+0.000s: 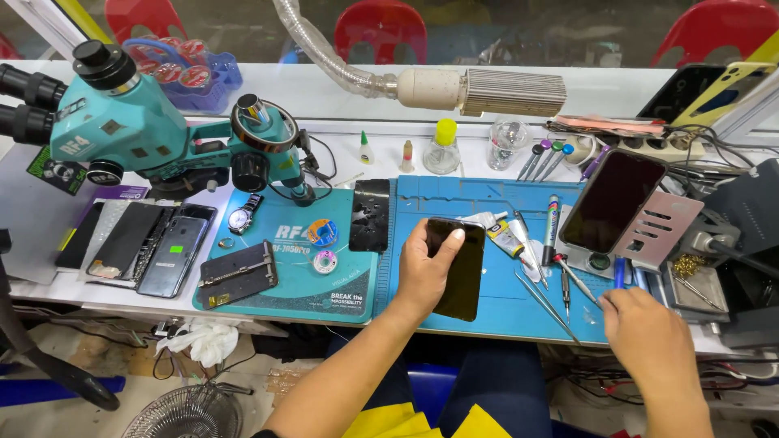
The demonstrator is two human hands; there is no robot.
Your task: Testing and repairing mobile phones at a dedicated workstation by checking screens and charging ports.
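My left hand [423, 272] lies on a black phone [462, 276] that rests flat on the blue work mat [487, 312], thumb across its upper edge. My right hand [645, 337] hovers at the mat's right front corner, fingers curled, close to tweezers [545, 302] and small screwdrivers [572, 280]; whether it holds a tool is hidden. A glue tube [505, 237] lies just right of the phone.
A teal microscope [154, 134] stands at the left over a second mat [284, 280]. Several phones [174, 255] lie at the far left. A large phone [613, 201] leans on a stand at the right. Bottles [444, 148], a wristwatch [242, 217], a hose nozzle [479, 89].
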